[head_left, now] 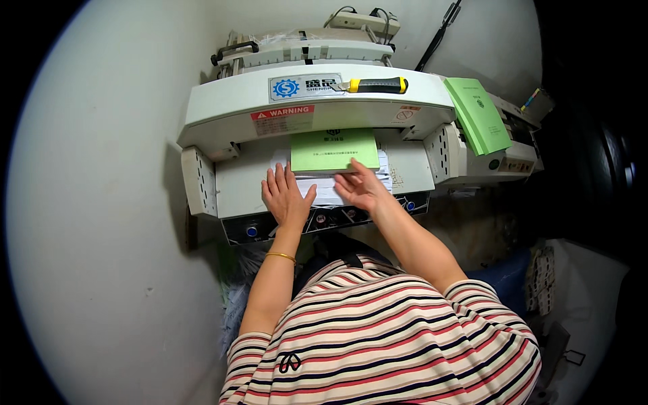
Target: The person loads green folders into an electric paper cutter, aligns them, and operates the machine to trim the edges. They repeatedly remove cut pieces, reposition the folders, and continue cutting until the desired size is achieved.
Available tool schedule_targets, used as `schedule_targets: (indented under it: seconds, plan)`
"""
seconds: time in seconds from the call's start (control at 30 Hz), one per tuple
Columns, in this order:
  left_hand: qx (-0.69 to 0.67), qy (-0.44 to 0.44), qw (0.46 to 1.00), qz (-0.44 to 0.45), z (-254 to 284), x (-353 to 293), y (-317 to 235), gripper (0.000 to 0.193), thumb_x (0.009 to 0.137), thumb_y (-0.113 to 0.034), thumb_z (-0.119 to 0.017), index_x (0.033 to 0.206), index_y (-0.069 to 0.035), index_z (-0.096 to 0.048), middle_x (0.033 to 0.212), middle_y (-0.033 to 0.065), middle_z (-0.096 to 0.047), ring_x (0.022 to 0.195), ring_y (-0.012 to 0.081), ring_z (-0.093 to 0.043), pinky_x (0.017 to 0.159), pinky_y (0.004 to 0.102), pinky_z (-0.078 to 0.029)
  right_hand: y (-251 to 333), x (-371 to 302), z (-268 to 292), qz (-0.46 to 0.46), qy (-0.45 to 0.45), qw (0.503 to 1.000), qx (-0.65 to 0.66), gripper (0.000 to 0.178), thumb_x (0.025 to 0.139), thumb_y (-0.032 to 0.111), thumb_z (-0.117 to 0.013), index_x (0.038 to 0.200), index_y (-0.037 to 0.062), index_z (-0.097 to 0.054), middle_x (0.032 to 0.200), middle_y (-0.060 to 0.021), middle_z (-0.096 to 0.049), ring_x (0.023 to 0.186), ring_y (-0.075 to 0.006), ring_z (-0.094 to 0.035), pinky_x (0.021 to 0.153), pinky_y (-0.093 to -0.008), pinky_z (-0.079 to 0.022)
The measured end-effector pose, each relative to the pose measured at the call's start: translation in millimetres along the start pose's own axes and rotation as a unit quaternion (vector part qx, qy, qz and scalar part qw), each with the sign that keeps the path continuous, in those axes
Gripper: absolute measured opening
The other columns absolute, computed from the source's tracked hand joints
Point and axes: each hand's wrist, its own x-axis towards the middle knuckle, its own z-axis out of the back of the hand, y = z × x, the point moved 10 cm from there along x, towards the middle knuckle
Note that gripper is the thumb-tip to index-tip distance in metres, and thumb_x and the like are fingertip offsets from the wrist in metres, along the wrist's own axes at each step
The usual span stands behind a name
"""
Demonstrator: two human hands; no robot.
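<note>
A green-covered booklet lies flat on the bed of a white paper cutter, its far end under the machine's front beam. Beneath its near edge, loose white paper strips spread over the bed. My left hand rests beside the booklet's near left corner, fingers stretched out and apart. At the near right edge is my right hand, palm partly turned up, fingers loosely bent and apart, with one fingertip at the cover. Neither hand grips the booklet.
A yellow and black utility knife lies on top of the cutter's beam. To the right, several green booklets are stacked on another machine. Blue buttons sit on the black front panel. A white wall stands close at left.
</note>
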Motion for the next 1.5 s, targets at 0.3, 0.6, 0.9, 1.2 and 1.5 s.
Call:
schedule_targets:
  seconds: [0.3, 0.6, 0.9, 1.2, 1.5]
  plan:
    - [-0.136, -0.127, 0.980, -0.076, 31, -28, -8, 0.061, 0.079, -0.021, -0.066, 0.132, -0.003, -0.042, 0.134, 0.0178, -0.044, 0.134, 0.0332, -0.033, 0.111, 0.0481, -0.023, -21, 26, -18, 0.008, -0.068, 0.997, -0.017, 0.032, 0.088, 0.034, -0.066, 0.101, 0.0067, -0.056, 0.087, -0.0084, -0.061, 0.071, -0.0146, -0.062, 0.052, -0.0276, -0.051]
    - [-0.156, -0.020, 0.963, -0.221, -9, -59, -72, 0.051, 0.078, -0.004, -0.058, 0.127, -0.002, -0.043, 0.128, 0.0195, -0.047, 0.124, 0.0362, -0.043, 0.107, 0.0479, -0.031, -3, 8, 6, 0.049, -0.020, 0.999, -0.007, 0.029, 0.085, 0.030, -0.068, 0.098, 0.0067, -0.057, 0.091, -0.0066, -0.058, 0.079, -0.0161, -0.056, 0.070, -0.0305, -0.051]
    - [-0.113, -0.028, 0.969, -0.218, -16, -55, -76, 0.050, 0.083, -0.009, -0.052, 0.131, 0.004, -0.043, 0.136, 0.0238, -0.042, 0.129, 0.0402, -0.038, 0.106, 0.0494, -0.032, -5, -107, 57, 0.100, 0.038, 0.983, 0.152, 0.040, 0.088, 0.022, -0.060, 0.124, 0.0068, -0.050, 0.121, -0.0107, -0.057, 0.111, -0.0270, -0.056, 0.094, -0.0467, -0.046]
    - [0.000, 0.031, 0.973, -0.229, -28, -37, -101, 0.046, 0.080, -0.013, -0.055, 0.122, 0.005, -0.053, 0.127, 0.0243, -0.050, 0.125, 0.0404, -0.041, 0.105, 0.0502, -0.032, 20, -177, 79, 0.104, 0.060, 0.989, 0.091, 0.036, 0.088, 0.017, -0.058, 0.119, 0.0013, -0.050, 0.113, -0.0152, -0.059, 0.102, -0.0279, -0.062, 0.088, -0.0479, -0.053]
    - [-0.161, -0.098, 0.976, -0.110, 25, -65, -122, 0.034, 0.084, -0.010, -0.062, 0.115, -0.001, -0.051, 0.122, 0.0200, -0.050, 0.124, 0.0390, -0.040, 0.104, 0.0488, -0.029, 49, -308, 159, 0.071, 0.045, 0.990, 0.117, 0.041, 0.084, 0.014, -0.062, 0.120, 0.0017, -0.046, 0.114, -0.0142, -0.057, 0.100, -0.0279, -0.062, 0.086, -0.0465, -0.055]
